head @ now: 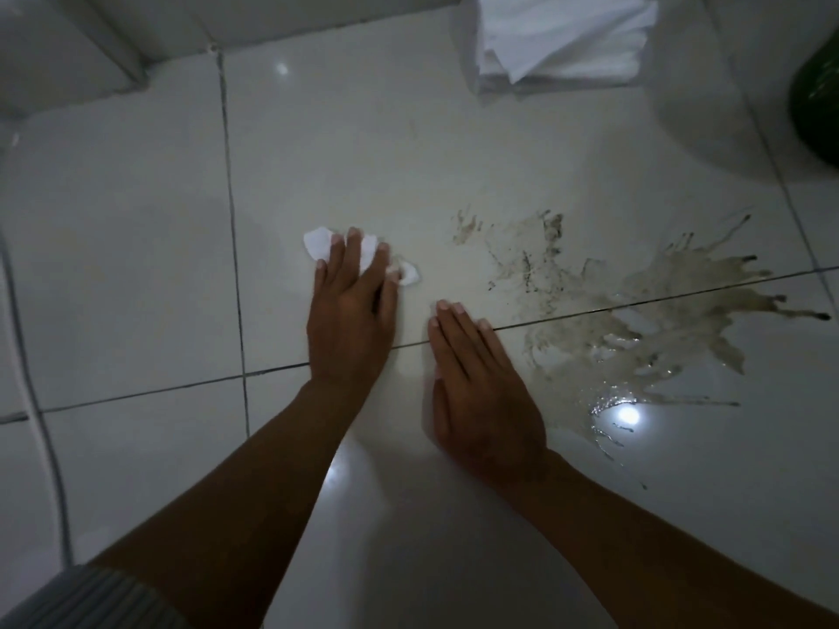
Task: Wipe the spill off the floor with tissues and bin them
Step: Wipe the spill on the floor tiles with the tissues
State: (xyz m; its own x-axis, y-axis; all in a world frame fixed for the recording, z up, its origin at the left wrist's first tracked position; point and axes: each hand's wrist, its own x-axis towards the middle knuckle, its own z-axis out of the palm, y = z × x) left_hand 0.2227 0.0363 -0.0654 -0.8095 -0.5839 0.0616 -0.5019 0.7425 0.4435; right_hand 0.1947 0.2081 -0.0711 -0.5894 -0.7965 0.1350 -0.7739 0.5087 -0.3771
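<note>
Left hand (352, 306) at centre frame, straight fingers pressing a tissue (320, 247) mostly hidden beneath; right hand (481, 392) flat on floor (136, 265), fingers together; spill (658, 324) right; tissue stack (563, 38), green bin (817, 106) cut off.

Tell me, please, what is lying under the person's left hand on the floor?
A crumpled white tissue lies under the left hand, pressed flat to the tiled floor; its edges show past the fingertips. The part beneath the palm is covered, so any soiling there cannot be seen.

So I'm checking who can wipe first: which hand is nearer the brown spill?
Right. The right hand lies flat beside the spill; the left hand presses a tissue farther left.
</note>
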